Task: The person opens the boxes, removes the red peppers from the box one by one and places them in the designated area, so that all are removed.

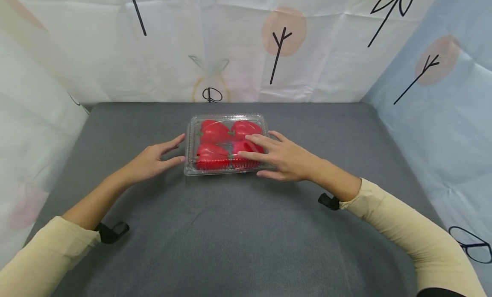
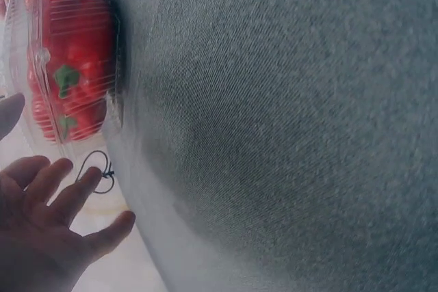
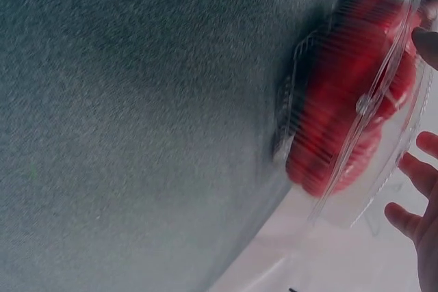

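Observation:
A clear plastic clamshell box [image 1: 209,173] holds several red bell peppers [image 1: 215,133], and green stems [image 2: 66,80] show through its ribbed wall in the left wrist view. My left hand [image 1: 151,160] is at the box's left side, thumb and fingers extended and apart, fingertips right at the edge. Over the right part of the lid, my right hand [image 1: 286,158] spreads its fingers, overlapping the peppers in the head view. The right wrist view shows the lid's rim [image 3: 363,106] jutting out beyond the base, with fingers [image 3: 404,220] beside it.
The box sits on a grey cloth-covered table [image 1: 238,233], toward its far edge. A white printed curtain [image 1: 238,45] hangs behind, with a bluish one [image 1: 434,130] on the right. Black straps [image 1: 111,233] are at both wrists.

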{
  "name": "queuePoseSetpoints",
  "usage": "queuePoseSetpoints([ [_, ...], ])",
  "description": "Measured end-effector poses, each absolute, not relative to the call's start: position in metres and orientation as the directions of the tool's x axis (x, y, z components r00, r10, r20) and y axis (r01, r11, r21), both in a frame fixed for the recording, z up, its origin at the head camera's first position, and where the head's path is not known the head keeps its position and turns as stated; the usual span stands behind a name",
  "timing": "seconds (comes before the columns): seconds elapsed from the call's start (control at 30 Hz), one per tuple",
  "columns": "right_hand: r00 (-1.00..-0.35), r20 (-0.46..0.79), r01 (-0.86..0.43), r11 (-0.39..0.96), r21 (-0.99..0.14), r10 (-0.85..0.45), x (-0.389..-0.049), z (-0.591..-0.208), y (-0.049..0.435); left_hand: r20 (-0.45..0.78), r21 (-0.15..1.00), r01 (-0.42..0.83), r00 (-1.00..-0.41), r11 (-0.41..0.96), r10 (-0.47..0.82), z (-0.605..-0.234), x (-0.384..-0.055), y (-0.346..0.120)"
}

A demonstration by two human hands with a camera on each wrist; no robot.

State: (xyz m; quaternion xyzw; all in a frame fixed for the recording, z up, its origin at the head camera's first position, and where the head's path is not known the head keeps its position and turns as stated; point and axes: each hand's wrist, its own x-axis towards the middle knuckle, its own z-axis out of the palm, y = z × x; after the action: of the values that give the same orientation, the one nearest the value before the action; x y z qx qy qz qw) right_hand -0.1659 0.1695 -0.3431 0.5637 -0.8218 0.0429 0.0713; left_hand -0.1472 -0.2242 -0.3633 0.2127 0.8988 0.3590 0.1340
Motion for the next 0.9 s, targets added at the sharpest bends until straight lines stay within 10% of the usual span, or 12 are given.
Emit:
queuePoseSetpoints([
  [0.9,-0.257,0.187,-0.961,0.271,0.053,-0.948,-0.16,-0.355,0.138,-0.269,0.934,-0.125,-0.862,0.336,0.429,-0.372,-0.139,-0.219],
])
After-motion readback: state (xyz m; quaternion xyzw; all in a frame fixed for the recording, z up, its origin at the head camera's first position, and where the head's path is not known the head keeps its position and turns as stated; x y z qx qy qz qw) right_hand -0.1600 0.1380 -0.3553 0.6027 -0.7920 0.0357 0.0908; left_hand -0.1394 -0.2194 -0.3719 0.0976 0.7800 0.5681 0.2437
